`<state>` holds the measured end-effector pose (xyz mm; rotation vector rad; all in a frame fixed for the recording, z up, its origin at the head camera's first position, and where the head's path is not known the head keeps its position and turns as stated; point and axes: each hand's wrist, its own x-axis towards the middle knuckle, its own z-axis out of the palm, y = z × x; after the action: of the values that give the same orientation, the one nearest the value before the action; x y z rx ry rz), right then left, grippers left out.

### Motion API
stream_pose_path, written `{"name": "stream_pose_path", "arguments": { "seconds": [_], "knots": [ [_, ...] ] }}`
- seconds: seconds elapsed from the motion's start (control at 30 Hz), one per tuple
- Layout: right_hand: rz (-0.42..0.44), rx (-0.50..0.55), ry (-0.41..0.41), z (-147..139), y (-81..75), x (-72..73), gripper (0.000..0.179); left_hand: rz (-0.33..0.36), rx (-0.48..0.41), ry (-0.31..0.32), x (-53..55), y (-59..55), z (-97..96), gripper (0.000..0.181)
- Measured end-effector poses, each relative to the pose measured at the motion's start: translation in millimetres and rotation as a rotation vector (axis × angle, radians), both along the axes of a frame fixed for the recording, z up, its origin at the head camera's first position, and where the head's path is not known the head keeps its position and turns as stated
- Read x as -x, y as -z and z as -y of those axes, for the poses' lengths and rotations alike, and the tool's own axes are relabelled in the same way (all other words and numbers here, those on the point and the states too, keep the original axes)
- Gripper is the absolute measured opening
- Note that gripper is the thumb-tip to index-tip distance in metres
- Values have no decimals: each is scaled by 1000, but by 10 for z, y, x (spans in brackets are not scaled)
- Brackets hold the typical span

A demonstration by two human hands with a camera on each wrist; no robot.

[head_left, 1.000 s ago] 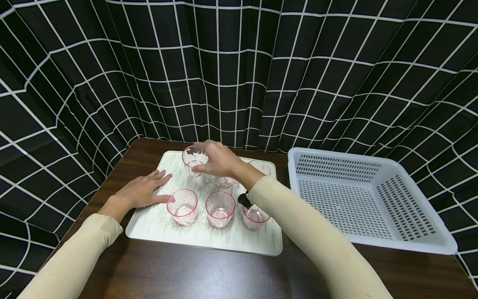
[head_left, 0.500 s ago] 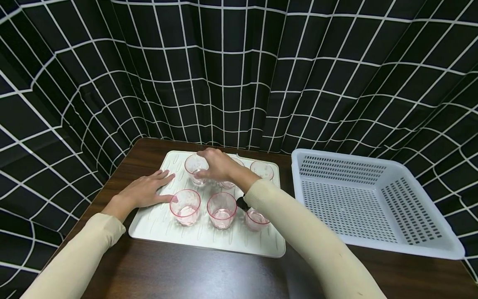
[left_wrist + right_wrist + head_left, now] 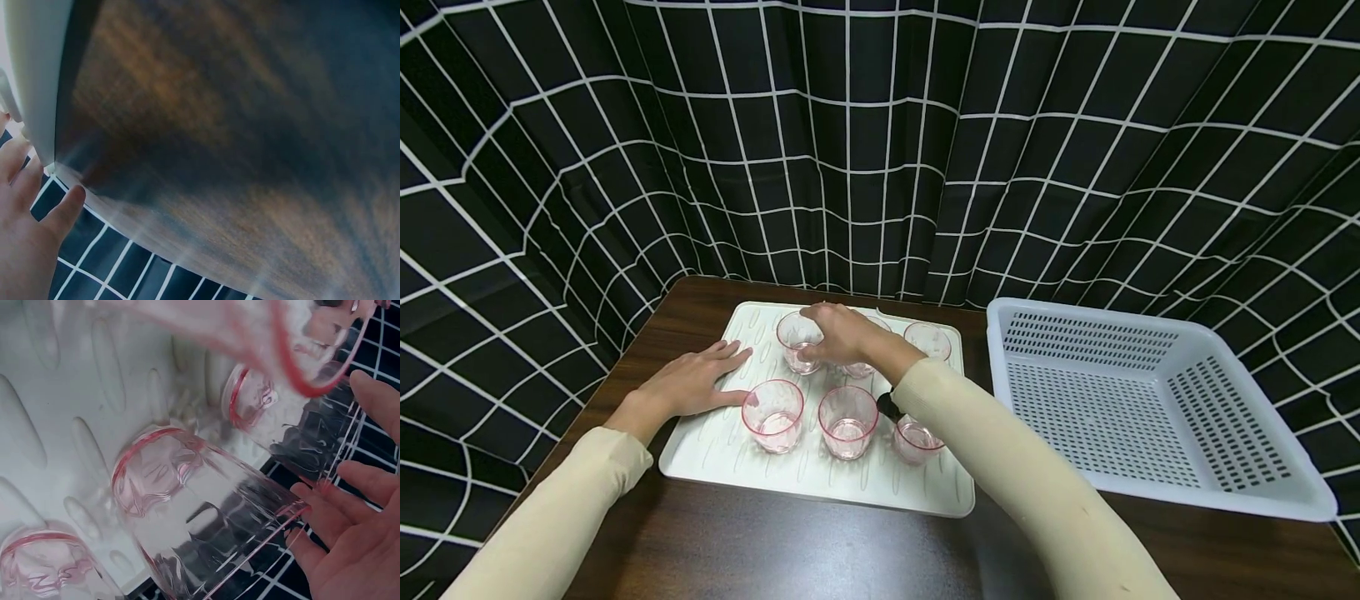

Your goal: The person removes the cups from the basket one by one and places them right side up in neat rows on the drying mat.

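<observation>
In the head view, clear pink-rimmed glasses stand in two rows on a white ridged tray (image 3: 715,458). My right hand (image 3: 842,333) holds the back-left glass (image 3: 797,343) near its rim, thumb on the near side and fingers on the far side. That glass (image 3: 312,440) lies between thumb and fingers in the right wrist view. My left hand (image 3: 688,383) rests flat on the tray's left side, fingers spread. Its thumb tip overlaps the rim of the front-left glass (image 3: 773,421). A middle front glass (image 3: 847,425) is next to that one. My right forearm partly covers the front-right glass (image 3: 916,442).
A pale blue perforated plastic basket (image 3: 1097,417) stands right of the tray on the dark wooden table (image 3: 760,542). Behind the right hand are the back-middle glass (image 3: 859,367) and back-right glass (image 3: 928,340). A black curtain (image 3: 880,150) with a white grid surrounds the table.
My right hand has brought its glass down and slightly nearer, into line with the back row, then shifted it a little right. The left hand keeps its place on the tray.
</observation>
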<state>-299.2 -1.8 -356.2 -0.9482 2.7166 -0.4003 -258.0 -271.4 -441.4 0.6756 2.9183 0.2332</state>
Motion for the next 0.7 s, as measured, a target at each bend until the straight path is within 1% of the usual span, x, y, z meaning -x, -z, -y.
{"name": "stream_pose_path", "arguments": {
  "seconds": [0.17,0.23,0.37,0.47,0.53,0.63,0.7],
  "knots": [
    [-13,28,-31,-36,-101,-26,72,5,7,-4,5,2,-6,90],
    [-30,36,-39,-69,-174,-52,72,10,8,-5,8,1,-15,90],
    [-67,36,-34,-198,-346,-148,72,19,8,-4,15,1,-33,91],
    [-86,33,-28,-348,-463,-243,73,17,16,-1,14,-5,-39,91],
    [-81,19,-17,-476,-528,-304,75,17,20,0,9,-16,-43,91],
    [-64,-19,17,-716,-608,-395,79,24,23,-5,1,-32,-52,91],
    [-69,-46,39,-906,-643,-443,81,29,21,-11,-3,-39,-59,91]
  ]
}}
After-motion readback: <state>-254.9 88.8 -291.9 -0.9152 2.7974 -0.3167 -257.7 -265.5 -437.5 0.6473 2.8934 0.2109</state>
